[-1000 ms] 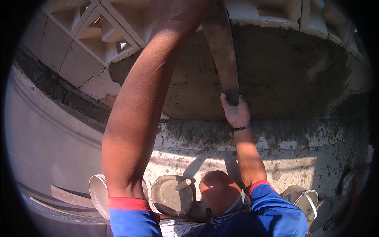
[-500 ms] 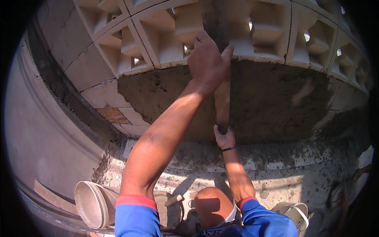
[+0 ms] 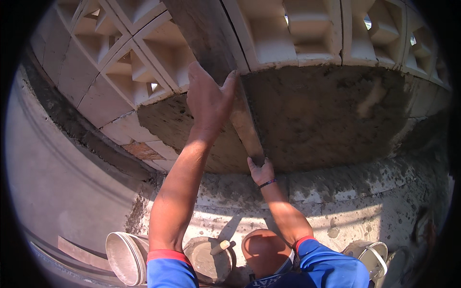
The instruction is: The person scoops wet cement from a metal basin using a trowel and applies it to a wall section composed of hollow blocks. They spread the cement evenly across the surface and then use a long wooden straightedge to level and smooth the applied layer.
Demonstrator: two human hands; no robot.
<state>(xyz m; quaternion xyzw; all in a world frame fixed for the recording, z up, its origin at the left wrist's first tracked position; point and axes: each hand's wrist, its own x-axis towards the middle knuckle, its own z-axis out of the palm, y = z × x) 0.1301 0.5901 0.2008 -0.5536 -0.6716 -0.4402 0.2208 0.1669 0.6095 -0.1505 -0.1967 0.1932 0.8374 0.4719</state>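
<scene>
A long, mortar-smeared straightedge (image 3: pixel 248 128) leans across the wall, its upper part tilted to the left. My left hand (image 3: pixel 209 103) grips it partway up, thumb on its right edge and fingers around the left. Lower down, my right hand (image 3: pixel 261 173), with a dark bracelet at the wrist, holds the bottom end between thumb and fingers. Behind the straightedge spreads a band of wet grey mortar (image 3: pixel 326 120). Pale hollow breeze blocks (image 3: pixel 314 57) sit directly above that band, and the straightedge's top runs over them.
At lower left stands a pale bucket (image 3: pixel 126 259). Beside it, a round pan (image 3: pixel 204 261) of mortar has a tool with a wooden handle (image 3: pixel 220 247) in it. Another bucket (image 3: pixel 367 254) is at lower right. A smooth grey wall (image 3: pixel 62 182) rises on the left.
The straightedge's upper part has swung left over the blocks, and my left hand has gone left and slightly down with it. My right hand has shifted a little left with the lower end.
</scene>
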